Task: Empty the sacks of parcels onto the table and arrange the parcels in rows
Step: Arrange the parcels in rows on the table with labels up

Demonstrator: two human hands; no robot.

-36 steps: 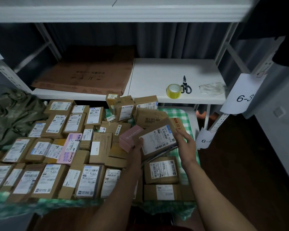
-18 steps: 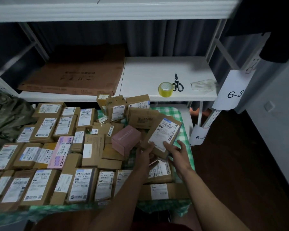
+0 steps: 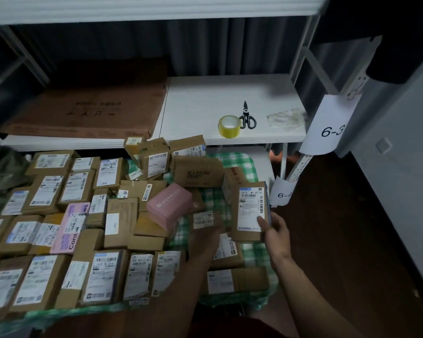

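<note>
Parcel (image 3: 250, 211) upright, long axis running away from viewer, label up. Right hand (image 3: 276, 236) grips its near right corner, thumb on label. Left hand (image 3: 205, 236) blurred, holding a small box (image 3: 204, 220); grip unclear.

The right hand (image 3: 277, 236) grips a labelled brown cardboard parcel (image 3: 250, 211) upright; the left hand (image 3: 205, 240) holds a small blurred parcel (image 3: 204, 219).

Brown parcels (image 3: 108, 274), pink box (image 3: 169, 207), green-checked cloth (image 3: 239, 162), yellow tape (image 3: 228, 126).
</note>
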